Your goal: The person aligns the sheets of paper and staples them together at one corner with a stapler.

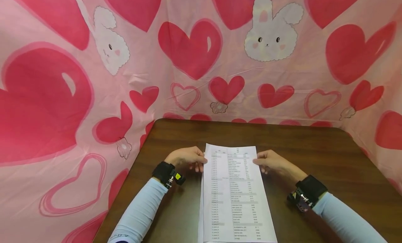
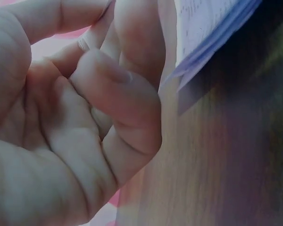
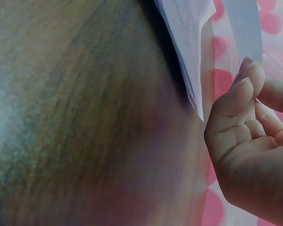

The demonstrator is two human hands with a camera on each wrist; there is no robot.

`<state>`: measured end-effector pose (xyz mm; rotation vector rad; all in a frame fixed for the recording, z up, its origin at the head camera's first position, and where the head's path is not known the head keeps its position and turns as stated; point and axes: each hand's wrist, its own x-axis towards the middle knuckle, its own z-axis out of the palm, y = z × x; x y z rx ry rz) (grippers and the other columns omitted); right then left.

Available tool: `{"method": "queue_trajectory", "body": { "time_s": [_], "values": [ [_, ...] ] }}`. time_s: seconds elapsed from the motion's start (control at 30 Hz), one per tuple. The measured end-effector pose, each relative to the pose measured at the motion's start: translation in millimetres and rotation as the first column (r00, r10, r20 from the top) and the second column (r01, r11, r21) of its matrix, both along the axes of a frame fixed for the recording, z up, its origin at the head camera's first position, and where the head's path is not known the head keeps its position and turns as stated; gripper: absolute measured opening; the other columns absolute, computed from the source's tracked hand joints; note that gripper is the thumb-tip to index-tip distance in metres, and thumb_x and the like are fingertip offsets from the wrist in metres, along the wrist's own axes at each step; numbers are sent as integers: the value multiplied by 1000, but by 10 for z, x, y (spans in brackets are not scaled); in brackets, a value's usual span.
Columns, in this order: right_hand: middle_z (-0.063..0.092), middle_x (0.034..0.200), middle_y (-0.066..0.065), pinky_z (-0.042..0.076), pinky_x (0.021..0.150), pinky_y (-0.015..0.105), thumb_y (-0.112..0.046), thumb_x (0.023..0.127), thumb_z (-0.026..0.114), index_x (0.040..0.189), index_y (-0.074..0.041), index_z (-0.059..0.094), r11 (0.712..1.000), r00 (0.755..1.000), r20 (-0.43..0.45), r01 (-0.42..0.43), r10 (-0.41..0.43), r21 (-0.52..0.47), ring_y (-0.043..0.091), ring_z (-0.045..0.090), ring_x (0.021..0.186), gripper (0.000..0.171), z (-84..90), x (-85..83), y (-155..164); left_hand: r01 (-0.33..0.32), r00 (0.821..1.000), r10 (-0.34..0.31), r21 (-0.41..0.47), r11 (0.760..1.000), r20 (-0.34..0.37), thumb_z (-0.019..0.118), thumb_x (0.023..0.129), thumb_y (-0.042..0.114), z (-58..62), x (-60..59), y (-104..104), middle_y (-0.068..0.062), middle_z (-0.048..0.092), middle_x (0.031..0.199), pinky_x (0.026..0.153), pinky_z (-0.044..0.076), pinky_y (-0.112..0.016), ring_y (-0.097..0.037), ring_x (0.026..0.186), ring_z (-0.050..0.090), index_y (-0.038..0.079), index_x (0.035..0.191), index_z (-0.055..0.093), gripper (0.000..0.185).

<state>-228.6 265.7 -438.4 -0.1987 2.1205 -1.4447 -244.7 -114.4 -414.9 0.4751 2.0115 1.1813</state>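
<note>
A stack of printed paper sheets, covered in rows of small text, stands over the near middle of the table. My left hand pinches its left edge near the top, thumb in front and the other fingers behind or curled below. On the opposite edge, my right hand pinches the sheets at about the same height. In the left wrist view, the loose lower corners of the sheets fan apart above the wood. The right wrist view shows layered sheet edges beside the curled fingers.
The dark brown wooden table has rounded far corners. A pink cloth with red hearts and white rabbits hangs behind it and along both sides. Black wrist straps with small cameras sit on both wrists, over light blue sleeves.
</note>
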Motion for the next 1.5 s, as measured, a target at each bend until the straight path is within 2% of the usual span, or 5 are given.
{"method": "queue_trajectory", "body": {
  "time_s": [0.33, 0.53, 0.77, 1.27, 1.5],
  "values": [
    [62, 68, 2, 47, 51, 25, -22, 92, 68, 102, 3, 64, 998, 1000, -10, -8, 8, 69, 13, 54, 53, 27, -91, 35, -49, -11, 1000, 11, -57, 998, -2, 66, 93, 28, -91, 23, 21, -11, 73, 74, 44, 36, -24, -18, 53, 58, 10, 84, 77, 23],
    [63, 69, 3, 49, 51, 25, -23, 92, 68, 97, 0, 65, 994, 1000, -27, -12, 15, 107, 14, 56, 52, 24, -149, 47, -95, -40, 999, 35, -109, 993, -39, 64, 94, 27, -138, 44, 29, -9, 71, 69, 43, 29, -24, -18, 50, 53, 11, 80, 77, 25],
    [66, 73, 4, 49, 51, 26, -24, 91, 68, 98, -2, 67, 990, 999, -48, 9, -2, 144, 15, 56, 52, 24, -181, 66, -128, -66, 996, 59, -126, 990, -60, 64, 94, 24, -172, 84, 21, -7, 70, 66, 41, 29, -22, -16, 48, 52, 8, 77, 75, 26],
    [63, 72, 5, 48, 49, 27, -25, 92, 68, 104, -1, 67, 984, 998, -54, 31, -22, 176, 14, 56, 51, 27, -115, 112, -174, -96, 993, 82, -186, 978, -79, 63, 94, 24, -191, 111, -35, -6, 70, 66, 42, 30, -23, -15, 49, 54, 9, 76, 74, 26],
    [68, 77, 9, 49, 50, 28, -24, 96, 61, 114, 4, 64, 985, 998, -50, 34, -26, 169, 14, 58, 54, 33, 1, 110, -16, -182, 981, 163, -200, 963, -107, 62, 95, 29, -129, 82, -143, -6, 71, 68, 42, 33, -24, -19, 52, 56, 10, 79, 75, 28]
  ]
}}
